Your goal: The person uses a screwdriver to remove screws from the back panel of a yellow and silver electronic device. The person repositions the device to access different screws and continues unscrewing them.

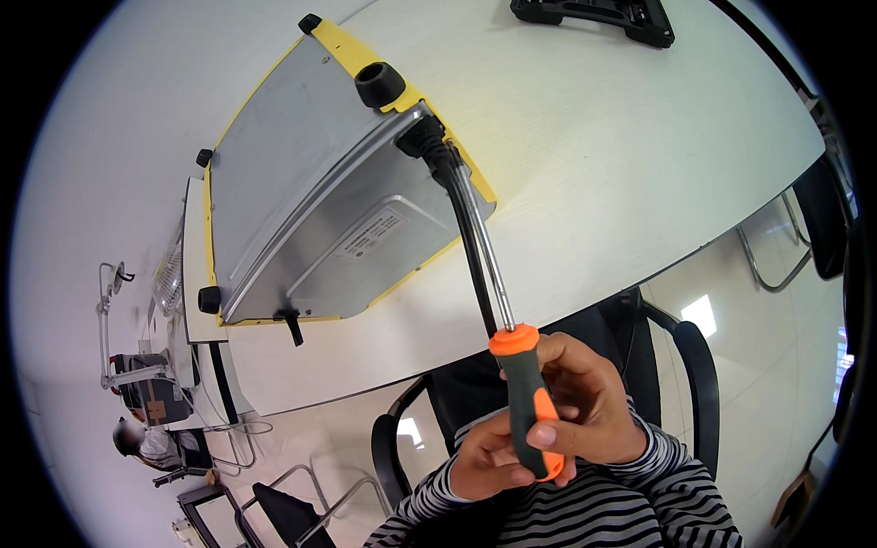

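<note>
A screwdriver with a dark green and orange handle and a long metal shaft is in both my hands. My left hand closes around the lower end of the handle. My right hand grips the same handle from the right, thumb across its orange patch. The shaft reaches up to the edge of a grey metal device with a yellow frame and black feet, tipped on its side. Beside the shaft runs a black power cord, its plug at the device's corner. Whether the tip touches a screw is hidden.
The white table carries the device and, at its far edge, a black plastic part. A black armchair is close around me. At the far left sits another person, near a desk with a lamp arm.
</note>
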{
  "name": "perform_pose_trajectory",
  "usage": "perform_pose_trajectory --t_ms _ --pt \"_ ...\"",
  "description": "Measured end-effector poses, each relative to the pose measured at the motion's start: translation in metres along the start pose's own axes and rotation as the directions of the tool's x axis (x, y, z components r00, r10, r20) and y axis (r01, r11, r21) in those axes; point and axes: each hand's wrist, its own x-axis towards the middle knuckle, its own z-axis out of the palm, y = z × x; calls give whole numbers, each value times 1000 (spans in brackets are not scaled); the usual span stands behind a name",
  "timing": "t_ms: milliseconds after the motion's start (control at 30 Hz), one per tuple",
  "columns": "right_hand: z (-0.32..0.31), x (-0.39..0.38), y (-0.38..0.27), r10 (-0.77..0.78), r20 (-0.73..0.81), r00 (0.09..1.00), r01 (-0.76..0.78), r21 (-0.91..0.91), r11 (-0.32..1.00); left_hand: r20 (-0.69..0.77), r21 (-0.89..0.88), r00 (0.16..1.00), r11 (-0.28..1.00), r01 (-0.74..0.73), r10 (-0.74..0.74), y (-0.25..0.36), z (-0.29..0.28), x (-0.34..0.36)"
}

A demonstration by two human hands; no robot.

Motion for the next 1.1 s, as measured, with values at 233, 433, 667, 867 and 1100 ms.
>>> perform_pose_trajectory --t_ms 233,433,667,867,1100 --pt "5 2 -4 -12 70 997 8 58 998 121 -91 980 984 -150 161 -12 -12 -1" --pt "-6 -4 -10 102 -23 995 -96 181 979 -24 684 942 693 -228 334 -1 -9 -8" --pt "-10 -3 -8 -131 -215 968 85 -211 974 -137 921 658 340 -191 740 15 -1 31" --pt "-13 -3 -5 -293 -174 940 176 -487 855 -108 825 867 531 -195 487 15 -6 23" --pt "-17 -14 2 -328 -139 934 187 -593 784 -87 768 801 552 -324 592 5 -3 12"
